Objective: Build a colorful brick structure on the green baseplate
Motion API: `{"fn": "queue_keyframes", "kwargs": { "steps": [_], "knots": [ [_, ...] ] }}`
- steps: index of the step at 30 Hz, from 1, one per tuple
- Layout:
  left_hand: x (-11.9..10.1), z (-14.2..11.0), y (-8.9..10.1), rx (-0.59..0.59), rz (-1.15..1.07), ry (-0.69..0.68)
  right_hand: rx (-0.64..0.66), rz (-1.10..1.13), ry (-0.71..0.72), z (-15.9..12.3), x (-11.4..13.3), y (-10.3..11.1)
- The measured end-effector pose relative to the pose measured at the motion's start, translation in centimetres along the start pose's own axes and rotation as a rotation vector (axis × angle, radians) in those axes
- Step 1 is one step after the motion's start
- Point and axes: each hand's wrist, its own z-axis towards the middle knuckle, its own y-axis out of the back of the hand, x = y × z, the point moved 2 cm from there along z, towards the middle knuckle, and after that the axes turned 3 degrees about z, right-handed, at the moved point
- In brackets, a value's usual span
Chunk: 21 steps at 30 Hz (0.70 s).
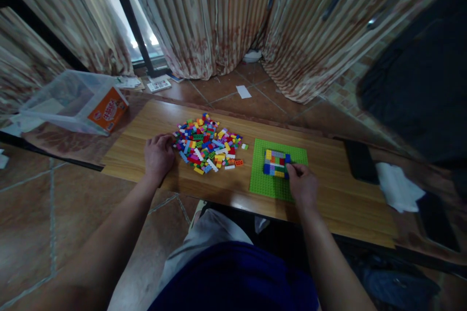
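The relation that counts here runs sideways across the green studded baseplate (258, 175): the low multicoloured brick panel (276, 161) sits on it, with my right hand (305, 185) at the panel's right side and the heap of loose toy bricks (209, 148) off beyond the baseplate's left edge. My hands are well apart. The thumb and fingers of my right hand are bent together over the right part of the baseplate, at the panel's edge beside a dark blue brick (288, 158); I can't tell whether they pinch a piece or only touch the edge. My left hand (159, 156) is much farther from the baseplate, on the far side of the heap, its fingers curled in against the heap's left edge, and whether a brick is in them I can't tell either. So the heap lies between my left hand and the baseplate, nearer to that hand, while the panel is clearly nearer to my right. The panel looks about as deep as it is wide, so I read no clear long axis in it. At the heap's side facing the baseplate, an orange brick (239, 162) lies near a white one (229, 167).
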Motion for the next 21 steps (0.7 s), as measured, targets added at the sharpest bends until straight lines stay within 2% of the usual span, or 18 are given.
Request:
{"fn": "queue_keyframes", "kwargs": {
  "steps": [8,12,18,21],
  "knots": [
    [0.0,0.0,0.1,-0.014,0.011,-0.027,0.034,-0.031,0.025,0.2,0.1,-0.4],
    [0.1,0.1,0.1,-0.013,-0.008,-0.019,0.056,-0.041,0.043,0.4,-0.7,-0.1],
    [0.3,0.0,-0.1,-0.03,-0.002,-0.026,-0.033,0.287,-0.047,-0.1,-2.5,0.9],
    [0.4,0.0,-0.2,-0.037,0.0,-0.031,-0.079,0.284,-0.031,-0.7,-1.4,1.4]
  ]
}}
